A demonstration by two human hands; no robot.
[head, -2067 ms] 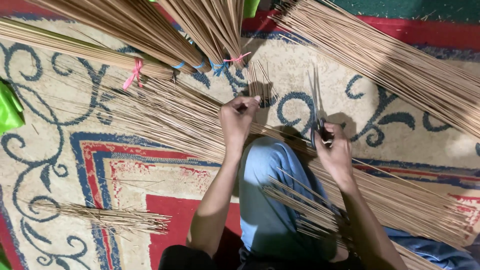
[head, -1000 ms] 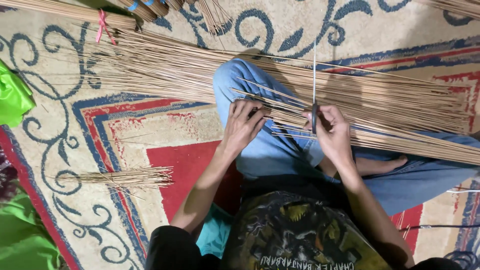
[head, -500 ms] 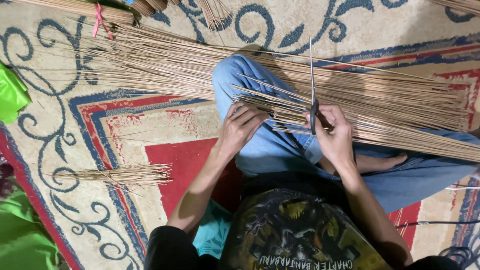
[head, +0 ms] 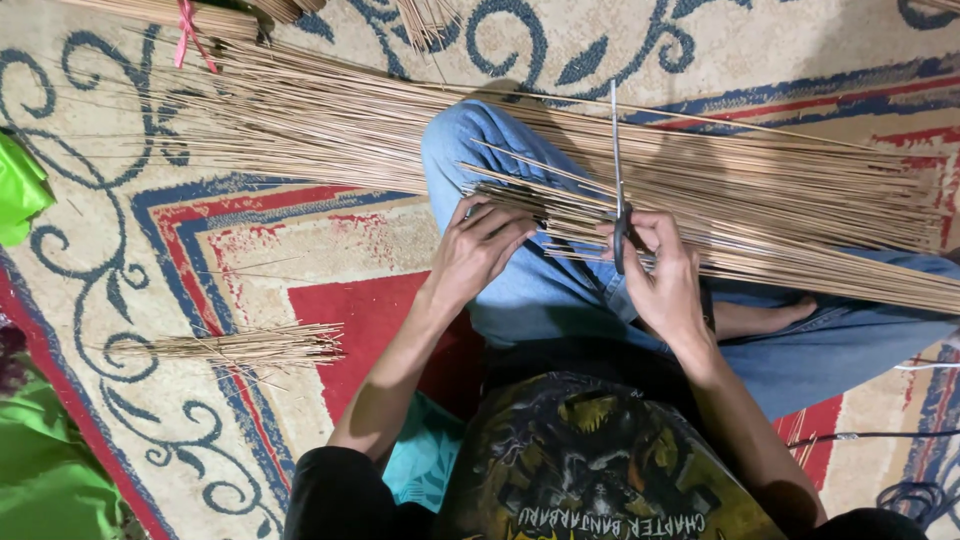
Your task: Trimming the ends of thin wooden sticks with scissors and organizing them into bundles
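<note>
I sit cross-legged on a patterned carpet with a long sheaf of thin tan sticks point(head: 760, 215) lying across my jeans-clad knee. My left hand point(head: 478, 250) rests on the near ends of the sticks, fingers curled over a few of them. My right hand point(head: 665, 275) grips a pair of scissors point(head: 616, 170) by the dark handles, the metal blades pointing straight away from me over the sticks.
More loose sticks point(head: 300, 120) spread left over the carpet. A small pile of short stick offcuts point(head: 245, 347) lies to my left. Tied bundles with a pink band point(head: 188, 25) lie at the top. Green fabric point(head: 20, 190) sits at the left edge.
My view dropped from the bundles farther out to my lap. My left hand drew back onto the stick ends on my knee. The scissors stay upright in my right hand.
</note>
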